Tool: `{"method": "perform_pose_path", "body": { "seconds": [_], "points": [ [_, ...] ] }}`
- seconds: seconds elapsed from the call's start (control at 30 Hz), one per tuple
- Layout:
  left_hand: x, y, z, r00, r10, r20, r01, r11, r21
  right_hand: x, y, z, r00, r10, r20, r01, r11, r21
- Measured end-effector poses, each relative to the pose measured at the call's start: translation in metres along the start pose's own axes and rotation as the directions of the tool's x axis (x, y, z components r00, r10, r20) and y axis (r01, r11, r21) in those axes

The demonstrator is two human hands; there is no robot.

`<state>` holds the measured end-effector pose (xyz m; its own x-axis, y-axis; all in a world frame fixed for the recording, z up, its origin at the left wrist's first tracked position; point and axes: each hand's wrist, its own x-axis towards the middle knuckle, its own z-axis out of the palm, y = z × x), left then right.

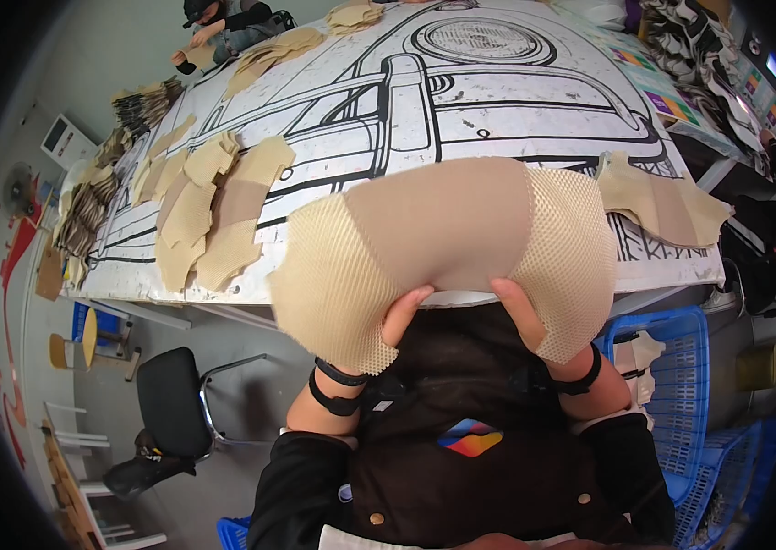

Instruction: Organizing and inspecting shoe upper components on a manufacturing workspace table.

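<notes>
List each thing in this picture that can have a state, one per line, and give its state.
Beige fabric piece: held up, stretched between both hands.
Left hand: fingers closed on the piece's lower edge.
Right hand: fingers closed on the same edge.
Fabric pieces on the table: lying flat, overlapping.
Blue crate: open, holding beige pieces.
Black chair: unoccupied.

Both hands' fingers hidden — behind the beige fabric piece (443, 247).

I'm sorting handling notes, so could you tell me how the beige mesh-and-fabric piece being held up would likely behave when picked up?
The fabric piece probably flops: it curves and drapes over the left hand and right hand. It seems light, since thumbs and hidden fingers carry it. The open mesh sides likely give a sure grip, though they might snag.
</notes>
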<state>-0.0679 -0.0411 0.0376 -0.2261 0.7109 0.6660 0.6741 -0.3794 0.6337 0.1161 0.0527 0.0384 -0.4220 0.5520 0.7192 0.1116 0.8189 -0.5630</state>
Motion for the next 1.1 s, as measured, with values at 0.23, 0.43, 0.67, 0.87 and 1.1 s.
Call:
{"method": "perform_pose_path", "body": {
  "seconds": [0.23, 0.43, 0.67, 0.87, 1.1],
  "points": [
    [0.014, 0.003, -0.009, 0.892, 0.311, 0.329, -0.449, 0.705, 0.549, -0.005, 0.004, -0.011, 0.835, 0.505, 0.220, -0.538, 0.659, 0.526],
    [0.018, -0.006, -0.028, 0.908, 0.014, 0.418, 0.350, 0.522, -0.778, 0.058, -0.016, -0.077, 0.988, -0.089, 0.125, 0.046, 0.948, 0.314],
    [0.007, 0.029, -0.022, 0.927, -0.127, 0.354, 0.353, 0.618, -0.702, 0.104, -0.049, -0.053, 0.768, -0.166, 0.618, -0.005, 0.964, 0.266],
    [0.003, 0.025, -0.029, 0.893, -0.355, 0.277, 0.449, 0.663, -0.599, 0.034, -0.010, -0.074, 0.934, -0.085, -0.346, 0.266, 0.813, 0.518],
    [0.013, 0.063, 0.014, 0.541, -0.759, -0.363, -0.176, 0.320, -0.931, 0.005, -0.027, -0.001, 0.869, -0.204, 0.451, -0.109, 0.810, 0.576]
  ]
}}
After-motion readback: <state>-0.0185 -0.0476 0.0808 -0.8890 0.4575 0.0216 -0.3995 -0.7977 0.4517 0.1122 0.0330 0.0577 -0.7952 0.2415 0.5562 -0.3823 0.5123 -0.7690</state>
